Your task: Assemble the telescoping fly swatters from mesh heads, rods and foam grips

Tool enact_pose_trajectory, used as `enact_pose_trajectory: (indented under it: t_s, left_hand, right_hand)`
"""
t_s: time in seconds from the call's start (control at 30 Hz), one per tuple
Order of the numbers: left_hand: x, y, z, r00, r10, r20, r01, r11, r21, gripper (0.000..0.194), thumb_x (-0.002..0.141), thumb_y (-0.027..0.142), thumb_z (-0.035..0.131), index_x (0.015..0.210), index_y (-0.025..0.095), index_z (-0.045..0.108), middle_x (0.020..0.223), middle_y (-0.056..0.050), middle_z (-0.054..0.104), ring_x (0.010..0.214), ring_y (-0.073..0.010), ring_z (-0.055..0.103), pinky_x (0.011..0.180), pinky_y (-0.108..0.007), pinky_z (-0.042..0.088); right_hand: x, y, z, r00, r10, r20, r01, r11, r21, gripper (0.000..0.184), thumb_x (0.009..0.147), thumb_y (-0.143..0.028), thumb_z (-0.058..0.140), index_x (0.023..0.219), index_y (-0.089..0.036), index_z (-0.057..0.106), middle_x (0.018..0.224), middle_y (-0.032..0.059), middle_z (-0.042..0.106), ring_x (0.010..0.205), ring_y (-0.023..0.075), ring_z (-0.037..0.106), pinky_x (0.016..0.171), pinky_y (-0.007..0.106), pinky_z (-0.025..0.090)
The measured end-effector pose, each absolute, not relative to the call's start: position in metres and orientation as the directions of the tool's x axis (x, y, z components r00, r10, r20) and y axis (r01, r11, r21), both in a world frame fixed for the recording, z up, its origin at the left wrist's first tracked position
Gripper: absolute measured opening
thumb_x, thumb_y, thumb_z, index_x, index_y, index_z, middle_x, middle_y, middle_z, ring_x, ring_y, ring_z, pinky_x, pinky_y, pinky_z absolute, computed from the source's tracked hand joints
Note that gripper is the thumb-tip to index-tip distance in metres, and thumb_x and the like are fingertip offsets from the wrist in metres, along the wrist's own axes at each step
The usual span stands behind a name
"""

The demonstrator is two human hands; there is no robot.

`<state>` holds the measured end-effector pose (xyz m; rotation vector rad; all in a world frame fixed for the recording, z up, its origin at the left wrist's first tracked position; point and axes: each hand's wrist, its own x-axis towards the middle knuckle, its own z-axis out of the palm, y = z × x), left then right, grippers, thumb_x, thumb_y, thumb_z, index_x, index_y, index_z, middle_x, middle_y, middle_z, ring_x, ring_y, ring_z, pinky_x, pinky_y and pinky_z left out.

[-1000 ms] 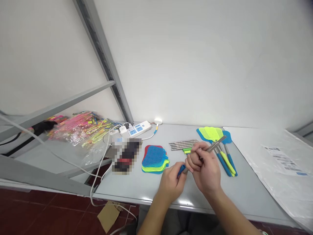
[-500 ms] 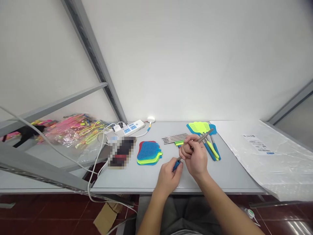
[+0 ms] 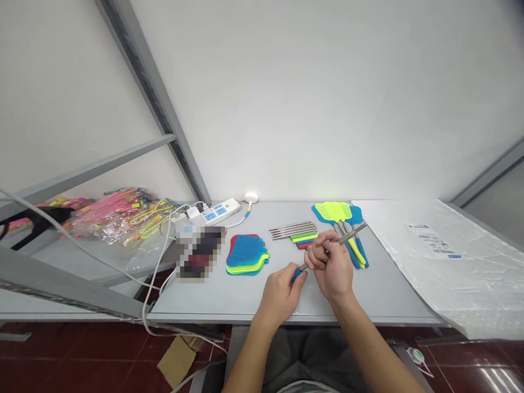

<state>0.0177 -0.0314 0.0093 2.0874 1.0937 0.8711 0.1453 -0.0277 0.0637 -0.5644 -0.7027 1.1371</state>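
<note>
My left hand (image 3: 282,293) is closed around a blue handle grip (image 3: 295,274), most of it hidden in the fingers. My right hand (image 3: 332,265) grips a metal rod (image 3: 352,233), which slants up to the right past the fist. The rod's lower end meets the mouth of the blue grip; how deep it sits is hidden. Just beyond the right hand lie loose green, yellow and red handle grips (image 3: 303,239) and several metal rods (image 3: 292,230). Flyswatter heads (image 3: 248,254) are stacked left of the hands. Several flyswatters with handles (image 3: 336,212) lie to the right.
A power strip (image 3: 221,212) with plugs and white cables stands at the back left, near a blurred-out dark object (image 3: 201,254). Bags of colourful items (image 3: 123,215) fill the left shelf. White wrapping (image 3: 434,262) covers the table's right side, and a metal post (image 3: 155,98) rises at left.
The camera view has shifted, bringing more of the table's front edge and floor into sight. Both hands keep hold of the blue grip and the rod, with little movement relative to each other.
</note>
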Motion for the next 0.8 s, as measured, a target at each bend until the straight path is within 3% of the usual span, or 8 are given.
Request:
enact_pose_trajectory:
  t_s: [0.43,0.8]
  left_hand:
    - [0.017,-0.028,0.007,0.449,0.864,0.227,0.513,-0.458,0.726,0.026,0.101,0.037,0.037,0.089,0.022,0.054,0.070,0.001,0.057,0.064,-0.0156,0.054,0.060,-0.024,0.035]
    - [0.017,-0.030,0.005,0.524,0.812,0.258,0.486,-0.534,0.692,0.025,0.100,0.036,0.040,0.091,0.022,0.058,0.079,-0.001,0.064,0.072,-0.0171,0.059,0.065,-0.025,0.038]
  right_hand:
    - [0.153,-0.017,0.062,0.157,0.977,0.146,-0.661,0.213,-0.720,0.016,0.086,-0.015,0.046,0.074,-0.022,0.055,0.050,-0.0104,0.022,0.041,0.0078,0.019,0.044,0.022,0.033]
    - [0.164,-0.035,0.061,0.086,0.969,0.233,-0.592,0.238,-0.770,0.016,0.083,-0.013,0.046,0.073,-0.021,0.056,0.050,-0.0092,0.029,0.042,0.0080,0.025,0.054,0.027,0.040]
